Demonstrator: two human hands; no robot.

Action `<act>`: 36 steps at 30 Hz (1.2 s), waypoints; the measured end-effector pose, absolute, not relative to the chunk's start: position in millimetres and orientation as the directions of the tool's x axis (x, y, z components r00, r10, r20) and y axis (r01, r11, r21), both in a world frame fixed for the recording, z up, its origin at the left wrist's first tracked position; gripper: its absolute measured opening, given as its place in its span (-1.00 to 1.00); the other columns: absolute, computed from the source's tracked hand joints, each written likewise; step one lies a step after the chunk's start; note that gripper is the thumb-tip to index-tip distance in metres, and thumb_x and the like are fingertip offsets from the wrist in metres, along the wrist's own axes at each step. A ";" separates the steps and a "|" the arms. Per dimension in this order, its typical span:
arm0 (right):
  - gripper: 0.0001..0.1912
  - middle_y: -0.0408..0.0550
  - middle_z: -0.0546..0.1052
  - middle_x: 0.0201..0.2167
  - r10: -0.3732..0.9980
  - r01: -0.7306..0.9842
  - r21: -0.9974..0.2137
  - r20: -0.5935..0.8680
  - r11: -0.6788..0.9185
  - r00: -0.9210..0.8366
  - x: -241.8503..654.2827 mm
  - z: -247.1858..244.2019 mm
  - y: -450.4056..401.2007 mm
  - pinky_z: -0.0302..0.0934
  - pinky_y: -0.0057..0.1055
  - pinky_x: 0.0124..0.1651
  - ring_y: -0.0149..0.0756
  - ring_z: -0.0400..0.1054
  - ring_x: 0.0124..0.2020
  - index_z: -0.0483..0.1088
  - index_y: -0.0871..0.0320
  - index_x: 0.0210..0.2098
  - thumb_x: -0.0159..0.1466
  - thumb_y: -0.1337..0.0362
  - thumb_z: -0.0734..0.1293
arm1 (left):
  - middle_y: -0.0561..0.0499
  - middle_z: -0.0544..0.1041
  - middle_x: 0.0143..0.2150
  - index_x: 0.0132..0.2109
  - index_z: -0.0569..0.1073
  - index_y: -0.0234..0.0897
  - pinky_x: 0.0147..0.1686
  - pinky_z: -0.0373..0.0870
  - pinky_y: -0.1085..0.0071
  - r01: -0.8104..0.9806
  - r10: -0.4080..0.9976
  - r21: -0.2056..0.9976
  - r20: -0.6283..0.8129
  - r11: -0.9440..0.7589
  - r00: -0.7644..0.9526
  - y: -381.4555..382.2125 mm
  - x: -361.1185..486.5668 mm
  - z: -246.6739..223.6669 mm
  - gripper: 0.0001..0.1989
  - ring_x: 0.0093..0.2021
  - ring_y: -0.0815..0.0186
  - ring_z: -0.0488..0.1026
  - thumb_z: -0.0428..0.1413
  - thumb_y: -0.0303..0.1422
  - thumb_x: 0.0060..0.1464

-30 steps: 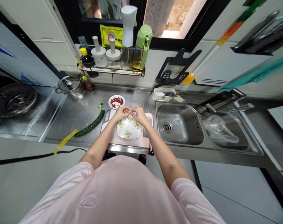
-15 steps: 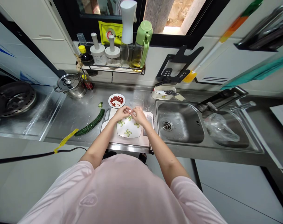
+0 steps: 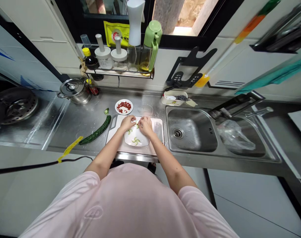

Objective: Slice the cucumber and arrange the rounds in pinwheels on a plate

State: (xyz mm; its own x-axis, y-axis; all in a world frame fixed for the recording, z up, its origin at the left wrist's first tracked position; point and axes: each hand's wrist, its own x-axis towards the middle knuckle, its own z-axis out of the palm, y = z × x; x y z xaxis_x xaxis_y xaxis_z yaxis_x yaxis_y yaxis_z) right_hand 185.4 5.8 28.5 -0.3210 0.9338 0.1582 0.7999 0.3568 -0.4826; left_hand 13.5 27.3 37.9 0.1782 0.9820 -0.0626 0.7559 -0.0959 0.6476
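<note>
Stainless steel counter [image 3: 74, 122] below a window [image 3: 187, 18], sink [image 3: 192, 140] set in on the right. Pale pink cutting board [image 3: 136, 150] near the front edge, white plate [image 3: 141, 138] on top, long cucumber [image 3: 97, 133] lying left of the board. Left hand [image 3: 127, 123] and right hand [image 3: 145, 126] both have bent fingers at the plate's far side — can't tell if they're pinching anything. Cucumber slices [image 3: 135, 141] sit on the plate in pinwheels. My guess: arranging step — calls for light fingertips.
</note>
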 end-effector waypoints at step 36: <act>-0.87 0.06 0.31 -0.07 0.944 0.846 -0.421 0.158 0.329 -0.289 181.0 14.6 3.9 0.05 -0.21 0.02 -0.08 0.02 0.02 0.44 0.12 -0.28 0.26 0.29 0.24 | -0.01 0.47 -0.19 -0.18 0.48 -0.19 -0.14 0.26 0.39 0.861 0.991 0.507 -0.081 -0.047 0.102 25.5 25.5 23.5 -0.78 -0.14 0.25 0.36 0.20 -0.32 -0.04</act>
State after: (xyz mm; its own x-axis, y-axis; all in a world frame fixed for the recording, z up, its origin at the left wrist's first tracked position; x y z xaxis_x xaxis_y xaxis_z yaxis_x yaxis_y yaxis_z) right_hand 181.0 3.9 14.6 -0.2887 0.9444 0.1575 0.8456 0.3286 -0.4206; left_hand 25.5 25.5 23.5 0.1018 0.9915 -0.0812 0.8609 -0.0469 0.5066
